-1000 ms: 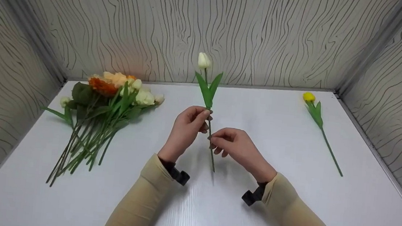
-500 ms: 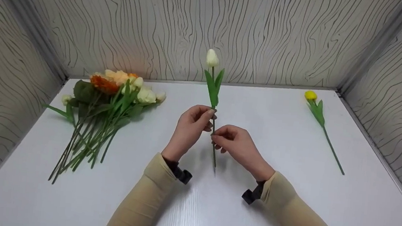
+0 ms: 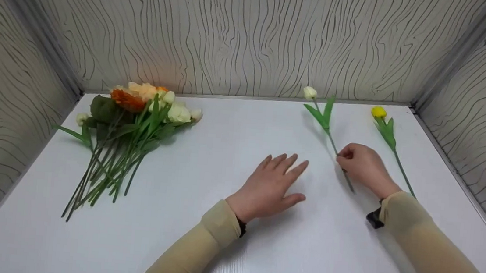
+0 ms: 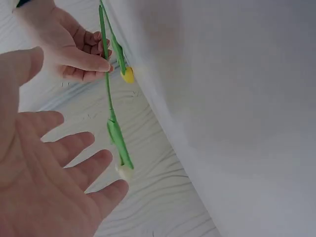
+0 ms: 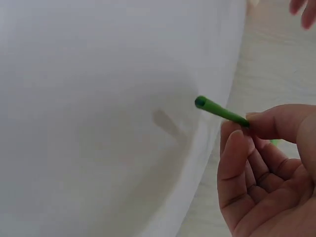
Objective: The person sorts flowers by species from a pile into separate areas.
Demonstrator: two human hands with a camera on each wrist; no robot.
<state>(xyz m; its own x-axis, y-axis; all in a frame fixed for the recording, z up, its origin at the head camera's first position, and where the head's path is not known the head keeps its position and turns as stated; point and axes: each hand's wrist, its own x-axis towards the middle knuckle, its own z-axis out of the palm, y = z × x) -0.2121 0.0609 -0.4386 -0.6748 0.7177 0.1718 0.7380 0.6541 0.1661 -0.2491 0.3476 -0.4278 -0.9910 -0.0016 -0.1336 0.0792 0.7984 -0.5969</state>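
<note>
My right hand (image 3: pixel 363 167) pinches the green stem of a white tulip (image 3: pixel 310 93) between thumb and fingers, right of the middle of the table. The bloom leans toward the back left, with two green leaves below it. In the right wrist view the cut end of the stem (image 5: pixel 222 111) sticks out past the fingertips, over its shadow. My left hand (image 3: pixel 267 189) holds nothing; its fingers are spread, palm down over the middle of the table. The left wrist view shows that spread hand (image 4: pixel 54 168) beside the tulip. A yellow tulip (image 3: pixel 387 131) lies just right of my right hand.
A pile of flowers (image 3: pixel 133 131) lies on the left of the white table (image 3: pixel 198 247), with orange, peach and white blooms toward the back and stems pointing forward. Wood-patterned panels (image 3: pixel 251 36) enclose the table at the back and both sides.
My left hand has let go of the white tulip and spread its fingers. My right hand has carried the tulip right and lower, close to the yellow tulip.
</note>
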